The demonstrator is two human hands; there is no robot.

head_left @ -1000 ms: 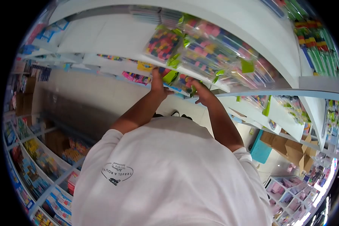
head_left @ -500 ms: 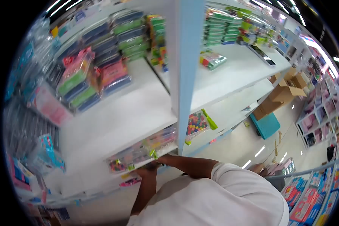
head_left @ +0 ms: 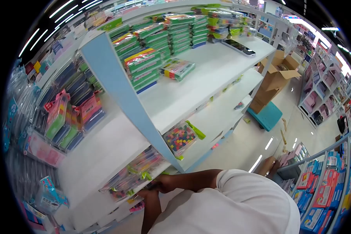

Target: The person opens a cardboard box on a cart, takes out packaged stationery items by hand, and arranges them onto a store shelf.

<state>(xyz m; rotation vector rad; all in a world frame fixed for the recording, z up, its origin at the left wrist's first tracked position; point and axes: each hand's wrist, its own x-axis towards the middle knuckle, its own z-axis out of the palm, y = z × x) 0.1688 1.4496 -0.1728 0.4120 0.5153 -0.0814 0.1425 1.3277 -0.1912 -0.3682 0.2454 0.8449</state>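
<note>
Low at the shelf edge, my left hand [head_left: 147,192] and my right hand [head_left: 164,183] are close together. Their fingers are dark and partly hidden, so what they hold cannot be made out. Just above them, clear packs of colourful cubes [head_left: 134,171] with green tags lie on a lower white shelf. Another pack of coloured cubes [head_left: 180,138] rests on the shelf right of the pale blue post [head_left: 123,91].
Green packs [head_left: 142,66] are stacked on the upper shelf, with a phone [head_left: 238,47] near its right end. A cardboard box [head_left: 275,78] stands on a teal platform [head_left: 267,116]. Boxed goods [head_left: 319,191] fill racks at the lower right.
The view has swung up and to the right, bringing the upper shelf, phone and aisle into sight. My hands, apart at first, are now close together at the shelf edge.
</note>
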